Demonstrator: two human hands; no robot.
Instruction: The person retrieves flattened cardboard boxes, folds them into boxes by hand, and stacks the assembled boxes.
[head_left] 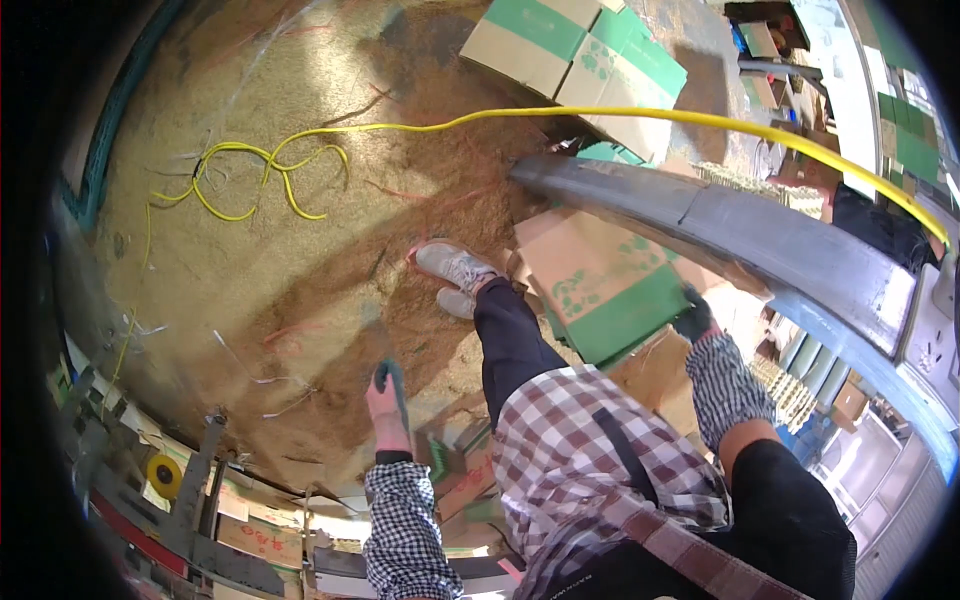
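My right hand (693, 318), in a dark glove, grips the right edge of a flattened cardboard box (590, 270). The cardboard is brown with a green band and green printed patterns, and it lies tilted beside my leg. More cardboard shows beneath its lower edge. My left hand (387, 400) hangs over the floor, holding nothing, with its gloved fingers stretched out and the thumb a little apart. Both forearms wear black-and-white checked sleeves.
A grey metal beam (720, 215) runs along the right side. Above it stands a brown and green carton (580, 60). A yellow cable (500, 113) stretches across to loops on the dusty floor (290, 270). Metal machine parts (190, 490) stand at lower left.
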